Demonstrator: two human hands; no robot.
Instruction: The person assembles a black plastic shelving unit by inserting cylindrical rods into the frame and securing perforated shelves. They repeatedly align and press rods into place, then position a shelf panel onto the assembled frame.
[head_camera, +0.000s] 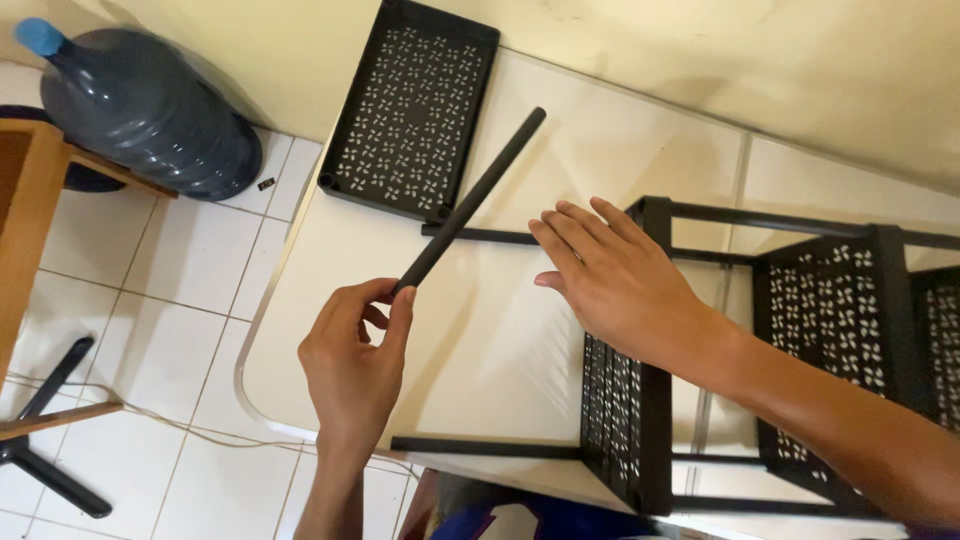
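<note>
Left hand (352, 368) grip closed on black tube (470, 200), centre frame; right hand (620, 280) open, flat above rack (640, 420). Rack part-built; perforated shelf (410, 110) loose on table (500, 340), upper centre.

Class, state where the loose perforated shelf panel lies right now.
In the head view, the perforated shelf panel lies flat at the white table's far left edge, beside the water jug.

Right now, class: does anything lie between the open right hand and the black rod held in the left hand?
Nothing visible does. The right hand hovers open over bare white table, beside the rack. The rod, pinched at its lower end by the left hand, slants up just left of the right fingertips.
</note>
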